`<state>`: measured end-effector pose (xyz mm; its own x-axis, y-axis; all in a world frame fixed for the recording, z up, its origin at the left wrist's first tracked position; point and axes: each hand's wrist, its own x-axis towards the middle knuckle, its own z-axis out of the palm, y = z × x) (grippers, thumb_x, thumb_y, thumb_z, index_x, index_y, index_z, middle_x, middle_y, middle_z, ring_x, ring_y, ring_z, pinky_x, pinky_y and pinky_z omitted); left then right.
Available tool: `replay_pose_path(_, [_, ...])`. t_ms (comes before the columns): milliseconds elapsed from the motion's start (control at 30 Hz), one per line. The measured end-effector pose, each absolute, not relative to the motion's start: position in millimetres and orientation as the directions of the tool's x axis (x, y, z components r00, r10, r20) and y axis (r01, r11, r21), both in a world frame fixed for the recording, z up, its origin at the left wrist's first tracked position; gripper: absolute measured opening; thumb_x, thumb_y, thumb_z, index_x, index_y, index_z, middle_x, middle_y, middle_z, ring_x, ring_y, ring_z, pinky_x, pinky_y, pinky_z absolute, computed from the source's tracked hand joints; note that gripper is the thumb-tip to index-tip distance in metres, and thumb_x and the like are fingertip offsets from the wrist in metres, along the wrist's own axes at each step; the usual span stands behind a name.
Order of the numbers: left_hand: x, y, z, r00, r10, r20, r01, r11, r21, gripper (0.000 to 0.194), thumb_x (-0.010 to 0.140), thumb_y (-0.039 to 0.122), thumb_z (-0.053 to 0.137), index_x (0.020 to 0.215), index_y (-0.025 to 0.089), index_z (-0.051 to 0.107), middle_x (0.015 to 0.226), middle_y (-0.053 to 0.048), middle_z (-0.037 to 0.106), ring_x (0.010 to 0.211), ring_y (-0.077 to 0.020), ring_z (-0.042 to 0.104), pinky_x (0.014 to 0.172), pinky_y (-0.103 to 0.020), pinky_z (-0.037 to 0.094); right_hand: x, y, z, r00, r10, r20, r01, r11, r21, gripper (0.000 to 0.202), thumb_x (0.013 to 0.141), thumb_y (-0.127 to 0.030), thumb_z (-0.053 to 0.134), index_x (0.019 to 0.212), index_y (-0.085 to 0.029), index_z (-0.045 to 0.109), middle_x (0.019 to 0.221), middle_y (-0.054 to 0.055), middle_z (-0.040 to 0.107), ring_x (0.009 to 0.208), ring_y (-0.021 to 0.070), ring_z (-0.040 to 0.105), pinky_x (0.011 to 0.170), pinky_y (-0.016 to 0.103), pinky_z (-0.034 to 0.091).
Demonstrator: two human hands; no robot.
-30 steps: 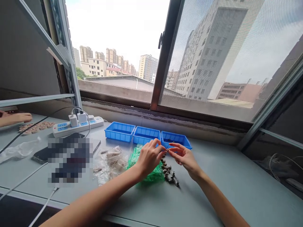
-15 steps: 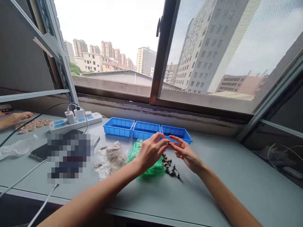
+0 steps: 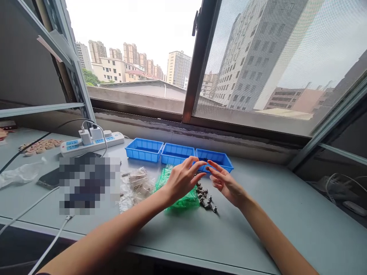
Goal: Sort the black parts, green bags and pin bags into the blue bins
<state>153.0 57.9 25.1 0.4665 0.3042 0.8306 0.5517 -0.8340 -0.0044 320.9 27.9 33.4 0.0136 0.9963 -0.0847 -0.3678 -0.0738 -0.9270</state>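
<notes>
Three blue bins (image 3: 145, 152) in a row along the back of the desk (image 3: 258, 217), dark bits inside the right-hand one. In front of them, left hand (image 3: 181, 178) and right hand (image 3: 228, 186), raised above the desk and nearly meeting at the fingertips. Left thumb and forefinger parted, with a gap between the tips. Small dark piece (image 3: 207, 168) at the right fingertips, between the two hands and in front of the right-hand bin; too small to make out, and cannot tell whether pinched firmly there or only touched.

Below the hands, metal parts (image 3: 207, 200) in a loose heap, just beside a crumpled green bag (image 3: 182, 204) partly behind the left hand. Farther left, clear bags (image 3: 137, 183) with thin pins inside. Behind those, near the left bin, a white power strip (image 3: 93, 146) with plugs in it. Toward the left end, a dark phone (image 3: 50, 177), partly under a pixelated patch; beyond it, wooden pieces (image 3: 41, 146) spread flat. At the far left edge, part of a co-worker's hand (image 3: 2, 133).
</notes>
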Motion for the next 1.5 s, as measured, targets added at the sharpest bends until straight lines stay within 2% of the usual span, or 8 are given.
replay_pose_path(200, [152.7, 60.5, 23.5, 0.476, 0.319, 0.82, 0.56, -0.829, -0.002, 0.023, 0.098, 0.035, 0.039, 0.101, 0.02, 0.057, 0.098, -0.005, 0.06, 0.073, -0.0127, 0.065, 0.052, -0.02, 0.05, 320.6, 26.8, 30.8, 0.006, 0.997, -0.074, -0.331, -0.068, -0.941, 0.052, 0.043, -0.039, 0.09, 0.089, -0.024, 0.071, 0.054, -0.009, 0.043, 0.048, 0.0049, 0.022, 0.045, 0.024, 0.013])
replay_pose_path(400, [153.1, 58.0, 23.0, 0.467, 0.38, 0.798, 0.566, -0.822, 0.061, 0.015, 0.091, 0.032, 0.051, 0.094, 0.019, 0.058, 0.1, -0.005, 0.059, 0.067, -0.012, 0.064, 0.049, -0.021, 0.05, 319.7, 28.2, 26.9, 0.049, 0.998, -0.05, -0.277, -0.035, -0.96, 0.055, 0.043, -0.042, 0.089, 0.09, -0.023, 0.069, 0.062, -0.006, 0.054, 0.047, 0.004, 0.022, 0.046, 0.025, 0.014])
replay_pose_path(500, [153.8, 56.3, 22.1, 0.466, 0.408, 0.785, 0.571, -0.816, 0.085, 0.012, 0.086, 0.031, 0.056, 0.088, 0.019, 0.059, 0.1, -0.005, 0.059, 0.068, -0.0123, 0.064, 0.052, -0.023, 0.051, 318.3, 29.4, 24.3, 0.059, 0.997, -0.043, -0.238, -0.028, -0.971, 0.056, 0.042, -0.046, 0.088, 0.088, -0.021, 0.068, 0.058, -0.007, 0.051, 0.046, 0.0037, 0.022, 0.045, 0.025, 0.015])
replay_pose_path(767, [154.7, 56.4, 25.0, 0.463, 0.452, 0.762, 0.593, -0.797, 0.112, 0.013, 0.09, 0.027, 0.048, 0.096, 0.02, 0.056, 0.101, -0.004, 0.06, 0.069, -0.0119, 0.064, 0.051, -0.021, 0.049, 315.8, 28.6, 25.0, 0.017, 1.0, -0.021, -0.161, -0.018, -0.987, 0.055, 0.047, -0.049, 0.085, 0.09, -0.021, 0.068, 0.053, -0.008, 0.048, 0.044, 0.0042, 0.025, 0.043, 0.023, 0.017])
replay_pose_path(1000, [147.9, 64.9, 35.0, 0.364, 0.346, 0.865, 0.58, -0.81, 0.079, 0.018, 0.094, 0.036, 0.047, 0.089, 0.02, 0.053, 0.093, -0.002, 0.06, 0.064, -0.0087, 0.061, 0.048, -0.017, 0.043, 336.0, 40.6, 22.5, 0.325, 0.941, 0.093, -0.067, 0.121, -0.99, 0.047, 0.053, -0.059, 0.075, 0.081, -0.021, 0.068, 0.072, -0.001, 0.058, 0.04, 0.0027, 0.031, 0.037, 0.022, 0.024])
replay_pose_path(1267, [153.7, 62.5, 35.9, 0.317, 0.366, 0.875, 0.564, -0.815, 0.137, 0.01, 0.089, 0.023, 0.046, 0.099, 0.021, 0.045, 0.096, -0.002, 0.059, 0.055, -0.0061, 0.053, 0.04, -0.015, 0.035, 366.8, 44.5, 25.2, 0.467, 0.859, 0.211, 0.121, 0.174, -0.977, 0.044, 0.052, -0.058, 0.079, 0.067, -0.017, 0.071, 0.068, 0.005, 0.066, 0.044, 0.0079, 0.044, 0.038, 0.024, 0.033])
replay_pose_path(1400, [154.5, 60.2, 35.3, 0.331, 0.398, 0.856, 0.56, -0.813, 0.161, 0.02, 0.088, 0.024, 0.047, 0.107, 0.021, 0.042, 0.099, -0.003, 0.059, 0.059, -0.0074, 0.056, 0.041, -0.016, 0.036, 367.4, 42.4, 31.3, 0.409, 0.891, 0.198, 0.118, 0.164, -0.979, 0.056, 0.048, -0.061, 0.079, 0.087, -0.021, 0.073, 0.09, 0.009, 0.071, 0.05, 0.0114, 0.054, 0.035, 0.023, 0.028])
replay_pose_path(1500, [153.8, 60.4, 35.7, 0.352, 0.41, 0.841, 0.564, -0.81, 0.158, 0.028, 0.088, 0.028, 0.05, 0.114, 0.021, 0.039, 0.102, -0.004, 0.059, 0.067, -0.0103, 0.06, 0.042, -0.016, 0.038, 364.3, 38.3, 36.6, 0.292, 0.939, 0.181, 0.131, 0.148, -0.98, 0.061, 0.049, -0.062, 0.079, 0.094, -0.022, 0.073, 0.097, 0.01, 0.072, 0.047, 0.01, 0.053, 0.034, 0.022, 0.023])
